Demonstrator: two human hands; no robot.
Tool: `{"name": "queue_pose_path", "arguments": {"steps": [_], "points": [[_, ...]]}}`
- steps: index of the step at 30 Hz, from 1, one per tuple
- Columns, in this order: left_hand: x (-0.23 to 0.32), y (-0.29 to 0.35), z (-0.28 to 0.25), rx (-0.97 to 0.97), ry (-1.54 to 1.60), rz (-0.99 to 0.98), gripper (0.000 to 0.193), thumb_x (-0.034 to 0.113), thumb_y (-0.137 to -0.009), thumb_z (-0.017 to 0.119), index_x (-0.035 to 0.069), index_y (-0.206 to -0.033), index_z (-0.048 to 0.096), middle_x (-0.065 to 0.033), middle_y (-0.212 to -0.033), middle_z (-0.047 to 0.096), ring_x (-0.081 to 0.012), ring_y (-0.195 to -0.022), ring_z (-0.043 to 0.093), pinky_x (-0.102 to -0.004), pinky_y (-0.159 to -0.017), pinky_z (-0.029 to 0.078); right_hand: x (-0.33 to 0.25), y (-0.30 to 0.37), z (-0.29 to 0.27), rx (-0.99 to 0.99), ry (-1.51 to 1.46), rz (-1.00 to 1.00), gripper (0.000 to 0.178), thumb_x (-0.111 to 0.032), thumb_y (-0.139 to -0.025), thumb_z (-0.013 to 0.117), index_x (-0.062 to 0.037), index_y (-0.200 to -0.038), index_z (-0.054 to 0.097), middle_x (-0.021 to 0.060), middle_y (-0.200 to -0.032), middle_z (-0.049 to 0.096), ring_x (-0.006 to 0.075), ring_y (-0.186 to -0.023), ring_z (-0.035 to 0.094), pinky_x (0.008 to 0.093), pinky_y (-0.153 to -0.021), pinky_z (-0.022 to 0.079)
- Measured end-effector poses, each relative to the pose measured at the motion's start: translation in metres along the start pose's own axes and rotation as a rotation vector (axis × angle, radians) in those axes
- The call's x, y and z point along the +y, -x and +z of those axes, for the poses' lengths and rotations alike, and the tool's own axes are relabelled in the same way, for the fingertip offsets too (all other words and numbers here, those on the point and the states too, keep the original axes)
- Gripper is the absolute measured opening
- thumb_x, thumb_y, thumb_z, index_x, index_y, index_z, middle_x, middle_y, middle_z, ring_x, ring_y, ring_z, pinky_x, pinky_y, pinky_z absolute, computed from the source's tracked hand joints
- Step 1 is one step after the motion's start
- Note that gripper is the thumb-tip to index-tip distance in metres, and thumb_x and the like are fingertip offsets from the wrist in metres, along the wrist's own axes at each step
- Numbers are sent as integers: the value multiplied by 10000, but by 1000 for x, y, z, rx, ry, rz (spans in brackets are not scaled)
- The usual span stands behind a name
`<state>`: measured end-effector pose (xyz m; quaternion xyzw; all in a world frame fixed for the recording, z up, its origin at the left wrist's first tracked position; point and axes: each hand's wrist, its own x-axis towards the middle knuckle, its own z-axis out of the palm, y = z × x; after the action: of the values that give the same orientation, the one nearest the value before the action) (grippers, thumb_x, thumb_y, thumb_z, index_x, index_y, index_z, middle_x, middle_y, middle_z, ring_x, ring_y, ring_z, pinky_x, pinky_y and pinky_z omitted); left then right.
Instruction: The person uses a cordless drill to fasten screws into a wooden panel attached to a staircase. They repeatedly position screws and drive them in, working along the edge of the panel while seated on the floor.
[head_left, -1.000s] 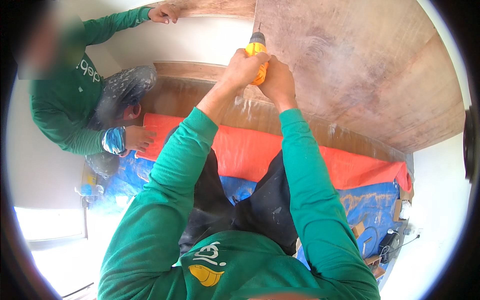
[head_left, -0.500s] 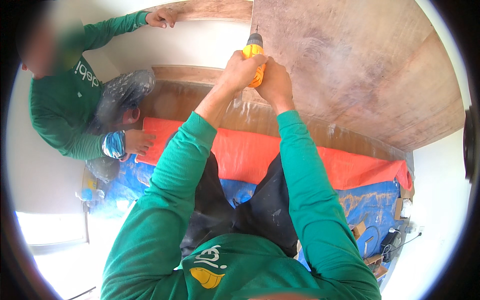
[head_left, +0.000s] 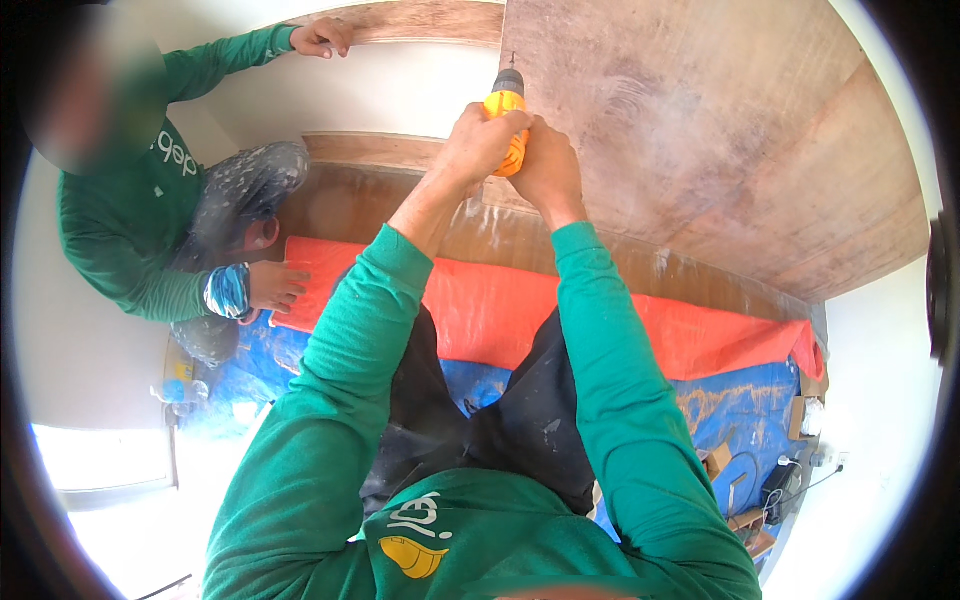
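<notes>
A yellow power drill (head_left: 508, 103) with a black chuck is held in both my hands, its thin bit pointing away from me. My left hand (head_left: 480, 143) wraps the drill's left side. On the right side, my right hand (head_left: 549, 172) is closed round it; the grip itself is hidden behind my fingers. The bit reaches the left edge of a large brown plywood panel (head_left: 700, 130); I cannot tell how deep the tip sits. Left of the drill, pale wall shows between an upper wood strip (head_left: 420, 20) and a lower wood strip (head_left: 375, 150).
At left a co-worker in a green sweatshirt (head_left: 130, 230) crouches, one hand by the upper strip. An orange sheet (head_left: 490, 310) lies across a blue tarp (head_left: 740, 400). Cardboard boxes (head_left: 805, 415) and cables stand at right near a white wall (head_left: 880, 400).
Almost nothing differs. My hands and the drill have shifted very slightly; the co-worker's head and torso have moved a little.
</notes>
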<state>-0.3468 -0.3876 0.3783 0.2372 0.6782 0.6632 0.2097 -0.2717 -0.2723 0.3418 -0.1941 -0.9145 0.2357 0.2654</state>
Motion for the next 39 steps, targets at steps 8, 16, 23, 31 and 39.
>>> {"name": "queue_pose_path", "arguments": {"steps": [8,16,23,31,39], "points": [[4,2,5,37,25,-52,508,322,-945,759,-132,-1166,696,-188,-1006,739,-245,-881,727,-393,-765,589,4,-2,0,-7,4,-14,397,-265,-874,856,-6,-1104,661,236,-990,794,431,-946,780,532,-807,623],[0,-1,2,7,3,-16,542,350,-939,759,-127,-1188,693,-188,-1018,742,-246,-889,730,-391,-769,587,3,-2,2,-12,1,11,402,-270,-870,864,-14,-1106,662,236,-1005,794,439,-963,778,536,-816,620],[-4,-7,1,-3,-8,-7,556,364,-936,753,-127,-1188,688,-191,-993,737,-242,-862,718,-394,-737,581,4,-2,3,8,-5,-3,407,-276,-859,876,-9,-1082,665,237,-985,795,439,-942,781,527,-799,620],[-2,-6,1,-43,38,23,502,305,-953,731,-139,-1181,679,-179,-986,727,-224,-849,709,-387,-713,575,9,-6,8,62,-14,-46,393,-283,-855,880,1,-1036,678,245,-949,794,439,-914,785,519,-777,626],[-4,-7,4,-50,196,-18,466,277,-1002,758,-126,-1217,662,-146,-1031,721,-208,-869,725,-355,-761,591,5,-2,-13,-15,8,-51,459,-307,-864,880,4,-1113,652,256,-1009,794,443,-961,782,527,-805,626]]}}
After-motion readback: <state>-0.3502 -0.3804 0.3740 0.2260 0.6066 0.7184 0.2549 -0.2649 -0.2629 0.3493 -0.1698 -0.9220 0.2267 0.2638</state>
